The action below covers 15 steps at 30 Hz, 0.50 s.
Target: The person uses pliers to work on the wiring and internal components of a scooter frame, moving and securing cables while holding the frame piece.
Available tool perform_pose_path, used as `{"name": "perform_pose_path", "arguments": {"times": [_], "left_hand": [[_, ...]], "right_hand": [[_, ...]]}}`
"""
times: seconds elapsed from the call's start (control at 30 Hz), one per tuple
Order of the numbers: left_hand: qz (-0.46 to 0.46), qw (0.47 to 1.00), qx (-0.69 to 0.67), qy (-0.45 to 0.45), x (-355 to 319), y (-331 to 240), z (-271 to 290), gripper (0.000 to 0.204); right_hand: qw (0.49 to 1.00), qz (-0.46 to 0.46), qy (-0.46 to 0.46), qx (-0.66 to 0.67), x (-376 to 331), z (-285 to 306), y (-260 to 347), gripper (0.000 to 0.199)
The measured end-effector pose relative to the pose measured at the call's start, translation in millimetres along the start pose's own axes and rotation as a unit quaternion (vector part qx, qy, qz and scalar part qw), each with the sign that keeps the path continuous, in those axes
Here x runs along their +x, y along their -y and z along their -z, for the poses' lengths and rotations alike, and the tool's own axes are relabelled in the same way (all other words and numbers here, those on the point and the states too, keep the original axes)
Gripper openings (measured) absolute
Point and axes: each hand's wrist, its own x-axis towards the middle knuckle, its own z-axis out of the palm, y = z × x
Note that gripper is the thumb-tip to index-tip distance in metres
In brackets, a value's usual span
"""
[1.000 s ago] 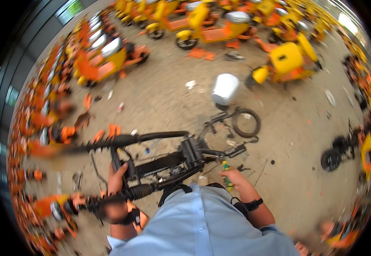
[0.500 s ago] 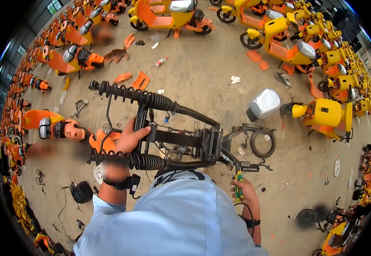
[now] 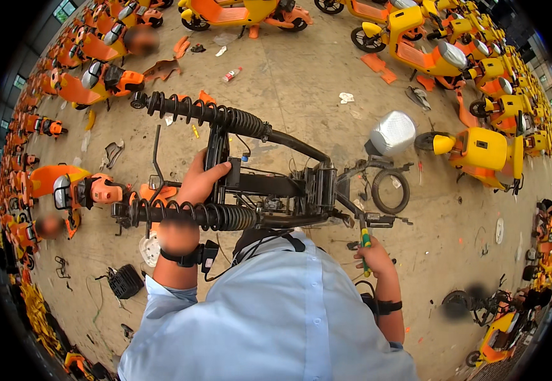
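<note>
No text, numbers or signs legible; any print on bottle (image 3: 231,74) too small to read.

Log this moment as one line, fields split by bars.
left hand: gripping black frame | right hand: holding green-and-yellow tool | nearby: tire, silver seat

Beneath you spreads a scuffed, tan-grey floor (image 3: 289,79). Ahead to your right lie a silver-covered seat (image 3: 393,132) and a black tyre (image 3: 406,191); farther off, a crumpled white scrap (image 3: 346,98), a bottle (image 3: 231,74) and orange panels (image 3: 378,66). A black basket (image 3: 125,283) lies left of you; scooters (image 3: 479,157) stand around.
</note>
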Motion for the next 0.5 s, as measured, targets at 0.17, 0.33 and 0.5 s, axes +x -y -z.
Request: {"name": "perform_pose_path", "arguments": {"times": [0.17, 0.33, 0.5], "left_hand": [[-0.004, 1.0, 0.016, -0.018, -5, -4, -6, 0.071], [-0.006, 0.999, -0.043, 0.02, -7, -8, -16, 0.058], [0.014, 0.999, -0.041, 0.026, -9, -9, -21, 0.051]], "right_hand": [[0.997, 0.003, 0.024, 0.068, -12, 11, -8, 0.06], [0.981, 0.055, 0.013, 0.185, -27, 8, -30, 0.057], [0.966, 0.076, -0.1, 0.226, -22, -3, -61, 0.052]]}}
